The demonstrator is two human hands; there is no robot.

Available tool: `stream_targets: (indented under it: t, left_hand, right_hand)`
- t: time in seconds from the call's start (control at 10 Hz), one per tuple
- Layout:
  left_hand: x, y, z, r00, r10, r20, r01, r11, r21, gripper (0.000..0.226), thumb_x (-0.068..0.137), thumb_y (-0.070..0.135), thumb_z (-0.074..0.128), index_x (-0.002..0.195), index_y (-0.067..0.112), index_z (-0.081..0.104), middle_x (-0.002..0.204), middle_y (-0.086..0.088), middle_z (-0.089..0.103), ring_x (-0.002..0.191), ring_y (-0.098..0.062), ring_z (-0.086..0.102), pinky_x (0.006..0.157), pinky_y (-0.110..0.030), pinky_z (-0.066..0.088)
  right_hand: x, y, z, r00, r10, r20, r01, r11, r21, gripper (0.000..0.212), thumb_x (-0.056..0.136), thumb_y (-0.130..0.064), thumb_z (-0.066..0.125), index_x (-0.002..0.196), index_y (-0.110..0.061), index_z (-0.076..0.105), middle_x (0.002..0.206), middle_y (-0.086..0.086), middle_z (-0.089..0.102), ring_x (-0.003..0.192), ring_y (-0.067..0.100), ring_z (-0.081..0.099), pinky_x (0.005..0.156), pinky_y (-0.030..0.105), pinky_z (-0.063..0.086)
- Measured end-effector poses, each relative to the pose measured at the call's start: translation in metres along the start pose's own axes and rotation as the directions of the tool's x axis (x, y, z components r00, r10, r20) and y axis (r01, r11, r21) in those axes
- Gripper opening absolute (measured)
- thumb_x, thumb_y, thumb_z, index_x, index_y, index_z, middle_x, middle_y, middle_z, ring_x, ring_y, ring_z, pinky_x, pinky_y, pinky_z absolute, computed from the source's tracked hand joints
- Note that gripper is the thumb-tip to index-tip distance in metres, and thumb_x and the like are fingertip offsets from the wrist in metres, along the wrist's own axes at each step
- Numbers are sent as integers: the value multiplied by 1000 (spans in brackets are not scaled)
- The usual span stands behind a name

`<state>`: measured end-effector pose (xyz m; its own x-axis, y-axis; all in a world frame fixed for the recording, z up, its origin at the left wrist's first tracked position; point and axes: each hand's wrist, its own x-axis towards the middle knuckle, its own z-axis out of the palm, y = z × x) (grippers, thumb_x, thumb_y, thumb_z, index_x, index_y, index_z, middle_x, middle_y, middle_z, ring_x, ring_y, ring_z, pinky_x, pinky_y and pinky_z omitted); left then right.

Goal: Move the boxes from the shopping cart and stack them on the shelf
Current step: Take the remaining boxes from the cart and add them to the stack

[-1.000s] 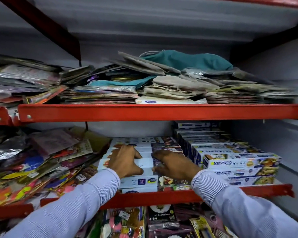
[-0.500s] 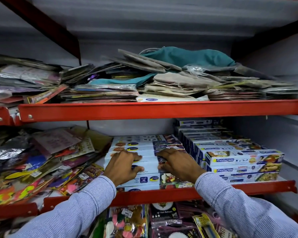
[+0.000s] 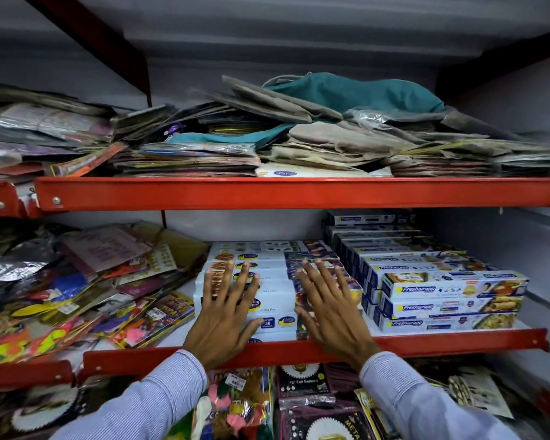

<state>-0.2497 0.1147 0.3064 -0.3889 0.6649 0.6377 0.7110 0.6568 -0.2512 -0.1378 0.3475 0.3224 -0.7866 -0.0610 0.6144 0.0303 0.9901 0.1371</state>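
Two hands lie flat, with the fingers spread wide, on a stack of white cling film boxes (image 3: 277,281) on the middle shelf (image 3: 442,342). The left hand (image 3: 224,315) covers the left part of the top box and the right hand (image 3: 329,309) covers the right part; neither hand pinches anything. The stack stands at the front edge of the red shelf, between a loose pile of colourful packets (image 3: 77,293) on the left and a taller stack of Freshwrapp boxes (image 3: 442,287) just beside it on the right. Both sleeves are light blue with thin stripes. The upper shelf (image 3: 299,192) carries flat grey and teal packets (image 3: 331,128).
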Motion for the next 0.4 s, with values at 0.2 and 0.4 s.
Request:
stream_targets:
  t: [0.2,0.4]
  left_hand:
    - [4,5,12,999,-38,11,37,997,73,78,100,61,32,160,14,14,169,-18,11,156,-39,4,120,-70,4]
    - [5,9,-8,999,-47,-8,47,996,74,81,99,61,37,158,9,18,168,-20,15,155,-42,6,116,-75,12]
  right_hand:
    - [0,-16,31,997,80,-23,-82,994,-74,66,103,-49,25,159,-15,10,169,6,3,157,25,3,125,56,1]
    - [3,-21,18,989,70,-131,-74,997,-31,70,102,-48,31,159,-14,6,169,5,-2,157,26,4,123,59,5]
